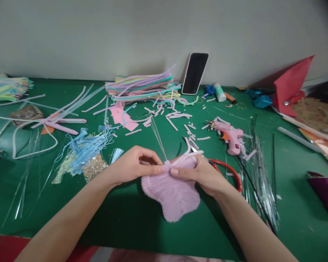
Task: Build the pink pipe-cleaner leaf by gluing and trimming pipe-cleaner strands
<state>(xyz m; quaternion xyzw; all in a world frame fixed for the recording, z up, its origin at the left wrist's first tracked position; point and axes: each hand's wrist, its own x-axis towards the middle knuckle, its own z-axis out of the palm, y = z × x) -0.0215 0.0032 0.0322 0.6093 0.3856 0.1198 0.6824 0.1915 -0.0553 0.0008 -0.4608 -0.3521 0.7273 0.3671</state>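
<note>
A pale purple fan-shaped piece (175,196), made of fuzzy strips laid side by side, hangs between my two hands above the green table. Thumb and fingers of my left hand (143,163) pinch its narrow top from the left. From the right, my right hand (200,173) grips the same top, its thumb flat on the front. Thin wires (157,134) rise from the gathered point and lean away. Short loose ends of pipe cleaner (190,154) stick out beside my right fingers. The fingers behind the piece are hidden.
A pink glue gun (233,140) and red-handled scissors (235,173) lie to the right, by clear wrapped strips (262,178). Blue tassels (90,145) and a bag of beads (94,167) sit left. Behind are pipe cleaner bundles (144,85), scattered cuttings (177,116) and a propped phone (195,72).
</note>
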